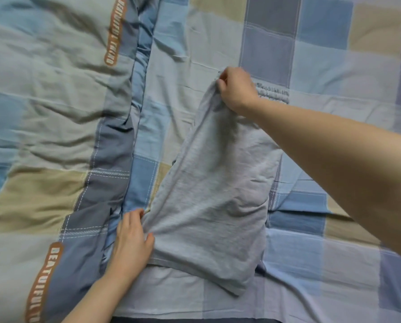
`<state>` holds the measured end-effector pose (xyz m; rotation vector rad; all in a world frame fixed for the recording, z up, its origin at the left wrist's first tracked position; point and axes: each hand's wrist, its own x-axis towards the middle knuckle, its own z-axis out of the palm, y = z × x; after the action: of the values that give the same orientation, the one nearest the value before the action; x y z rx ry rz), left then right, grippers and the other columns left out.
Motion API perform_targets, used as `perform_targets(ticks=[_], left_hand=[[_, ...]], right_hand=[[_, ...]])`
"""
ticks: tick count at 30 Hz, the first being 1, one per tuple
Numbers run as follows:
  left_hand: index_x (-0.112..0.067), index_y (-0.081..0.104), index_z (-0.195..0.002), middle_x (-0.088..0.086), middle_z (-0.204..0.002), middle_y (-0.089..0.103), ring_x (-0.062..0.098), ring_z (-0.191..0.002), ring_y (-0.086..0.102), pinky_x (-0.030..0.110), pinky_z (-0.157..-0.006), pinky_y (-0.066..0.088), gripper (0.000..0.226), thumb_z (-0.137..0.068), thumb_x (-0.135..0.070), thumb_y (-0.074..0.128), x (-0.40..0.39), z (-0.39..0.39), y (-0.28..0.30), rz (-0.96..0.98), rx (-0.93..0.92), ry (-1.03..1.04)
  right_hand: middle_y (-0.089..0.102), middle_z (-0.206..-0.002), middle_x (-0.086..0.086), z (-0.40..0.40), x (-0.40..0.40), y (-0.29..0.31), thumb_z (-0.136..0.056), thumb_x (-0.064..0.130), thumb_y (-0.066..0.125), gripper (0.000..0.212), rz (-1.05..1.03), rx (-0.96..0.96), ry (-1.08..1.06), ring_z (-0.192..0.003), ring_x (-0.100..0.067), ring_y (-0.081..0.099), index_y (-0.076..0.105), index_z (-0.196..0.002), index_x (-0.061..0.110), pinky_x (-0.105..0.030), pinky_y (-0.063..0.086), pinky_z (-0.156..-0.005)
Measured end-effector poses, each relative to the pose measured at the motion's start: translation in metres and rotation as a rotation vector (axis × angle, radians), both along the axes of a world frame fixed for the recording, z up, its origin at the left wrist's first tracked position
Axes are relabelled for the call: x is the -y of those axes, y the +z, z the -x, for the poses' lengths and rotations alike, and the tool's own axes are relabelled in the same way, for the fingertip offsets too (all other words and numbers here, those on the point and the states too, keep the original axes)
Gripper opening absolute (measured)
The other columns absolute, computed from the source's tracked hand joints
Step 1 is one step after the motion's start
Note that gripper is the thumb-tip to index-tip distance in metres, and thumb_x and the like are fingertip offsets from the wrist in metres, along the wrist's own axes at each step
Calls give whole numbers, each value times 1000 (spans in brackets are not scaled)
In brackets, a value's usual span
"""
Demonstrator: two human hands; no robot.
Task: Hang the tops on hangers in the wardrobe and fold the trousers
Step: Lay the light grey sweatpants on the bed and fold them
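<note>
Checked bed [323, 264] under limp, light trousers [213, 194]; our left hand [132, 241] and right hand [235, 88] pinch opposite ends.

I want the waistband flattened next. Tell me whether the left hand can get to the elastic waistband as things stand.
Probably not at once. The left hand pinches the near edge of the grey trousers, while the elastic waistband lies at the far end, beyond the right hand. It would have to let go and cross over.

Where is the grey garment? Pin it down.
In the head view the grey garment lies centre on the checked sheet, right of the quilt, held between the left hand and right hand.
</note>
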<state>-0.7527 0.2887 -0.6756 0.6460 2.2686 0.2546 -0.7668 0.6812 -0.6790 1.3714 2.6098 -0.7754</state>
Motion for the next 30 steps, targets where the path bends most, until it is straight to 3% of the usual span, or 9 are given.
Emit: perform_targets(ticks=[2,5,10,13,16,18,23,27,30], left_hand=[[3,46,-132,18,-127,53,36,-122,45,42,-106,31,59,-80,-5,72,-8,-4,-5,-7,9,3],[0,47,-134,15,-128,55,32,-122,47,38,-104,33,59,-83,-14,73,-17,-3,-14,-26,6,113],[-11,57,-104,11,-99,66,34,-100,59,41,-83,44,22,-91,-26,65,-23,-3,-18,35,94,181],[-13,57,-93,4,-88,68,29,-92,64,35,-77,47,13,-92,-24,65,-24,-11,-11,-20,183,190],[-20,67,-94,-15,-84,73,-3,-87,66,11,-73,46,13,-87,-11,70,-36,-15,-5,-211,391,298],[-19,67,-94,-9,-88,74,0,-87,67,20,-76,47,11,-86,-11,71,-40,-8,-10,-192,334,336],[-5,48,-129,21,-119,56,43,-104,56,51,-85,47,51,-79,0,56,-44,-10,-14,277,-247,-96],[-15,52,-140,21,-133,51,46,-107,53,58,-90,43,91,-53,-1,74,-80,-56,0,-25,-432,-327],[-25,65,-127,13,-122,63,39,-102,62,53,-85,51,80,-49,-16,82,-118,-87,1,-165,-404,-588]], right_hand=[[46,-134,-17,-5,-18,-3,-95,35,47,43,-65,61,-57,-125,-35,40,46,-128,9,-42,36,-101],[41,-143,-14,-7,-36,-13,-88,51,57,76,166,143,-75,-133,-33,36,28,-142,6,-35,33,-105],[61,-104,-9,-11,-34,-16,-70,54,76,59,297,212,82,-100,-29,57,60,-105,9,-32,42,-82],[59,-118,-5,-6,-38,-5,-77,33,70,39,98,84,-39,-122,-33,43,55,-110,21,-47,29,-99],[50,-126,-7,9,-48,9,-80,17,59,40,-201,-23,-79,-123,-32,37,49,-117,26,-44,26,-87],[48,-129,-7,18,-54,16,-83,16,62,55,-239,-178,-86,-122,-29,40,41,-133,25,-42,31,-92],[44,-136,-9,-5,-59,11,-87,9,63,64,-143,-251,-57,-126,-26,41,32,-142,18,-33,34,-102],[46,-136,-9,-84,-64,-8,-86,25,63,56,-164,-104,-280,-125,-30,41,38,-136,18,-37,33,-102],[52,-128,-17,-147,-50,-29,-89,32,60,51,39,-89,-566,-117,-34,50,41,-130,10,-36,38,-97]])
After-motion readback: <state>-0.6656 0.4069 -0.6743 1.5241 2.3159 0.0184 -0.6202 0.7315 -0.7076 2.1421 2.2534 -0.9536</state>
